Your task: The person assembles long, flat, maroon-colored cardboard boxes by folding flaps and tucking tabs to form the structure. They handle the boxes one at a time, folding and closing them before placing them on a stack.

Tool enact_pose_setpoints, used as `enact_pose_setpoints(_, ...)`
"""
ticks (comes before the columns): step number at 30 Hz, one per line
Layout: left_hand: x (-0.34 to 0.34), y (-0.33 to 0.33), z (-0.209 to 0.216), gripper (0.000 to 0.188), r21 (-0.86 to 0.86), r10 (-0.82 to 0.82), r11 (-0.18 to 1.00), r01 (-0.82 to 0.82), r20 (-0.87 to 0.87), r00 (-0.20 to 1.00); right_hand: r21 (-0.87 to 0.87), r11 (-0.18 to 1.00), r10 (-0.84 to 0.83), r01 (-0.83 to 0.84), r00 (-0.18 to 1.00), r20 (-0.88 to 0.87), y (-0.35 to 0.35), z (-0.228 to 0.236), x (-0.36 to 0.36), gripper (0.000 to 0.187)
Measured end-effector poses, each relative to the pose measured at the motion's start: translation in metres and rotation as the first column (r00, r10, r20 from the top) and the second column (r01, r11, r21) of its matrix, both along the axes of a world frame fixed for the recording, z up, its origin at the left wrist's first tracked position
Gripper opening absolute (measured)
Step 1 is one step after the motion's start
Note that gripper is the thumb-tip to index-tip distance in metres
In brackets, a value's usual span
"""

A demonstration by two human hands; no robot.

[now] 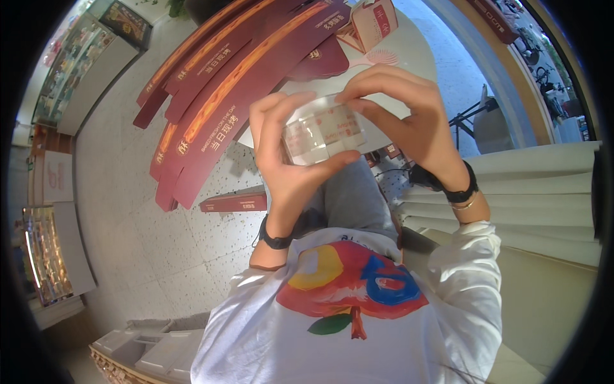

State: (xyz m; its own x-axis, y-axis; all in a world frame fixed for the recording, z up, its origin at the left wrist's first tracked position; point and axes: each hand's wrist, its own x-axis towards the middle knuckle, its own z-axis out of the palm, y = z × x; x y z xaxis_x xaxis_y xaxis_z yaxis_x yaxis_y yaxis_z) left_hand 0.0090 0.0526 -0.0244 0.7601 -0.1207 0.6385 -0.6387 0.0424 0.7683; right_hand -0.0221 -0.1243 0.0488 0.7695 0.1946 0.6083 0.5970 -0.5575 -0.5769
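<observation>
At frame center, the left hand (288, 153) and right hand (409, 115) both grip a small clear plastic box (323, 131) above the white table (416, 45), seemingly mid-assembly, while many flat red cartons (230, 89) upper left remain unfolded.

Both hands — left hand (284, 150), right hand (409, 118) — grip a clear plastic box (323, 131) over flat maroon cartons (243, 77).
</observation>
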Motion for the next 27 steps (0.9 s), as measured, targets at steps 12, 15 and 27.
enact_pose_setpoints(12, -0.028, 0.013, 0.021, 0.087, 0.127, 0.149, 0.973, -0.193, 0.293, 0.944, -0.071, 0.997, 0.019, -0.001, 0.969, 0.247, 0.008, 0.008, -0.022, 0.018)
enact_pose_setpoints(15, -0.03, 0.015, 0.021, 0.088, 0.113, 0.117, 0.982, -0.154, 0.279, 0.953, -0.091, 0.996, 0.028, -0.001, 0.957, 0.289, 0.008, 0.009, -0.024, 0.021)
enact_pose_setpoints(27, -0.027, 0.02, 0.021, 0.093, -0.094, 0.008, 0.996, -0.008, -0.007, 1.0, -0.21, 0.964, 0.216, -0.165, 0.945, 0.245, 0.007, 0.01, -0.03, 0.037)
